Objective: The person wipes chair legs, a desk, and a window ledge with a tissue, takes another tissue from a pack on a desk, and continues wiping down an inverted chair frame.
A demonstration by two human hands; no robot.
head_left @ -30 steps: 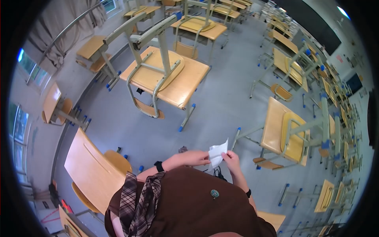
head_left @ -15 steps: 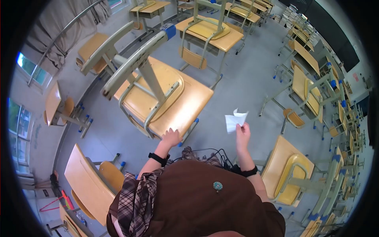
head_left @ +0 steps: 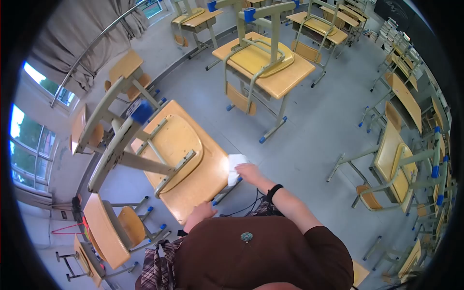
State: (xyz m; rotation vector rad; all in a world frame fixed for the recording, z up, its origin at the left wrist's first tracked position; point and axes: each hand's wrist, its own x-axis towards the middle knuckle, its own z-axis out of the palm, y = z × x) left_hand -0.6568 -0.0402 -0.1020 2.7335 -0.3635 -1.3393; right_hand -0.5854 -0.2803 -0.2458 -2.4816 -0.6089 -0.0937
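Note:
A wooden desk (head_left: pixel 200 181) stands just in front of me, with an upturned chair (head_left: pixel 171 145) resting on its top. My left hand (head_left: pixel 202 211) lies at the desk's near edge, fingers apart and holding nothing. A white cloth or paper (head_left: pixel 235 166) is in my right hand (head_left: pixel 249 171), at the desk's right corner. The white piece touches or overlaps the desk edge; its lower part hangs beside it.
Another desk (head_left: pixel 295 77) with an upturned chair stands ahead. A lower desk (head_left: pixel 107 232) with a chair is at the left. More desks (head_left: pixel 384 154) line the right side. Black cables (head_left: pixel 251 205) hang near my waist. Curtains (head_left: pixel 82 38) cover the left wall.
The view has moved closer to the desk. My right hand has brought the white piece leftward to the desk corner. My left hand, earlier at the white piece, has been on the desk since half a second ago.

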